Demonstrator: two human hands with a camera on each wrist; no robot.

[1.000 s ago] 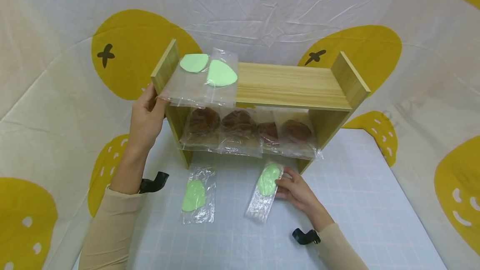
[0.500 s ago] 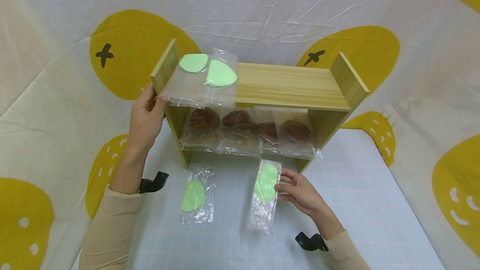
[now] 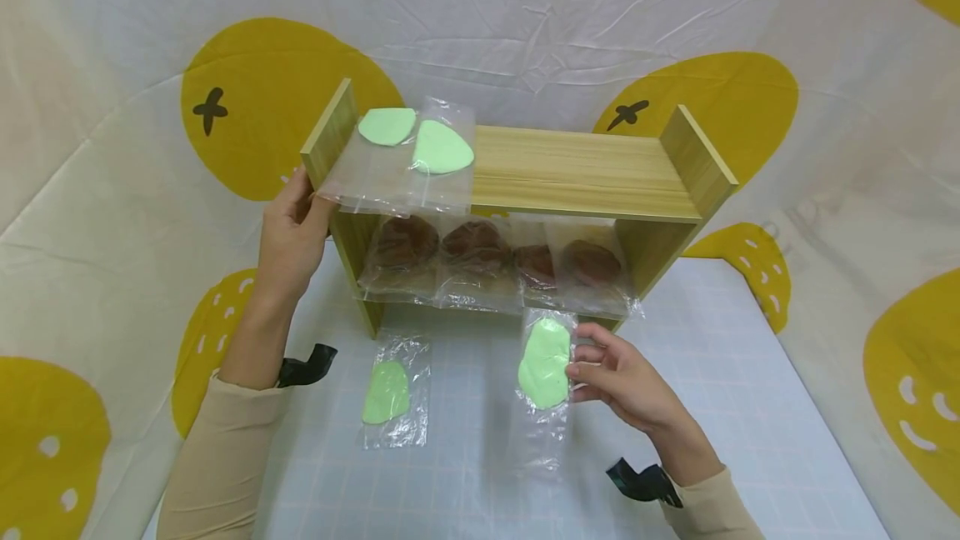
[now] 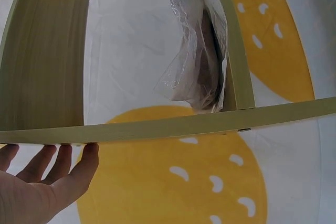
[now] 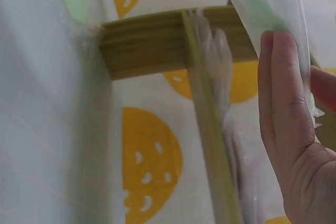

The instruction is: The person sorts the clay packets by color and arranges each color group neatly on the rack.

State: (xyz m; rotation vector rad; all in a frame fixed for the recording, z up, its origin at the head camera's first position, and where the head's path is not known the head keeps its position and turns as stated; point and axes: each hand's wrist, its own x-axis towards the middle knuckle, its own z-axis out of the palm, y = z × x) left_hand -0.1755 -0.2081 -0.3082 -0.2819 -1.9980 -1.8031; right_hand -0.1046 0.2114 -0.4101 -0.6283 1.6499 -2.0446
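My right hand (image 3: 622, 377) pinches the right edge of a clear plastic bag (image 3: 543, 440) with a flat light-green piece (image 3: 545, 365) inside. The bag is raised in front of the wooden shelf's (image 3: 577, 173) lower level; the right wrist view shows its back behind extended fingers (image 5: 289, 82). My left hand (image 3: 292, 232) touches the outer face of the shelf's left side panel, its fingertips (image 4: 90, 150) against the wood. Two bagged green pieces (image 3: 442, 147) lie at the left of the top shelf. Another bagged green piece (image 3: 387, 392) lies on the table, left of the raised bag.
Several bagged dark brown round pieces (image 3: 478, 247) line the lower shelf, their bags hanging over its front edge. A pale checked cloth (image 3: 720, 373) covers the table. Behind the shelf hangs a white cloth (image 3: 525, 40) with yellow patterns.
My right hand has raised the bagged green piece and moved it slightly right, turning it more upright and toward the head camera. The left hand and the shelf look unchanged.
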